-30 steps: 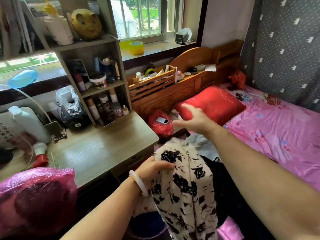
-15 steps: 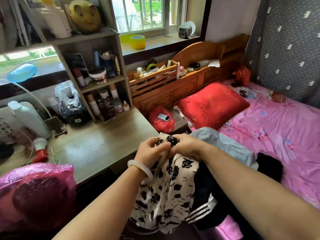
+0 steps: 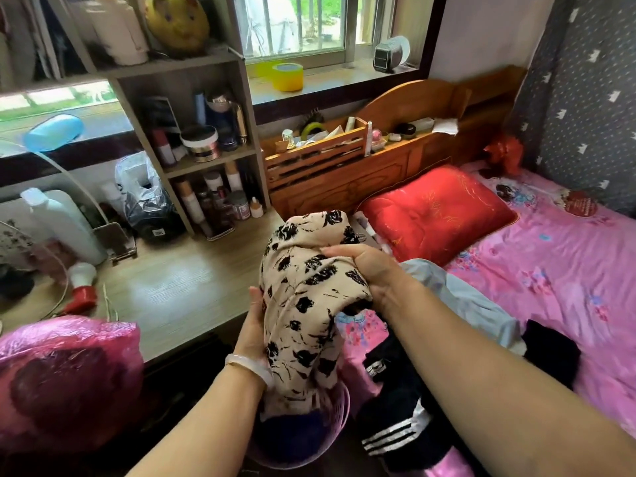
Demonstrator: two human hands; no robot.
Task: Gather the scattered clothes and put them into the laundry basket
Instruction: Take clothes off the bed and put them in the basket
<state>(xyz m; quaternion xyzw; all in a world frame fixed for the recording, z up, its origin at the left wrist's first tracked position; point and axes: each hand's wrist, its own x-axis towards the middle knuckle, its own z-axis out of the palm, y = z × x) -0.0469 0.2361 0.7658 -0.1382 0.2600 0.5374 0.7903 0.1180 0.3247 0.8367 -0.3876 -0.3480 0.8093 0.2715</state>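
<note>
A cream garment with black flower print (image 3: 303, 297) is bunched up between both hands above the purple laundry basket (image 3: 339, 418). My left hand (image 3: 253, 333) holds its left side from below. My right hand (image 3: 371, 270) grips its upper right part. The garment's lower end hangs into the basket, where something dark blue (image 3: 289, 438) lies. On the bed lie a black garment with white stripes (image 3: 395, 421), a light blue garment (image 3: 461, 297) and a small black piece (image 3: 550, 352).
A wooden desk (image 3: 172, 294) with a shelf of bottles (image 3: 213, 187) stands on the left. A pink plastic bag (image 3: 65, 376) sits at the lower left. The bed has a pink sheet (image 3: 557, 270), a red pillow (image 3: 433, 211) and a wooden headboard (image 3: 395, 160).
My right hand came back from reaching toward the pillow and took hold of the flowered garment. Both hands bunched it up, and it now hangs over the basket.
</note>
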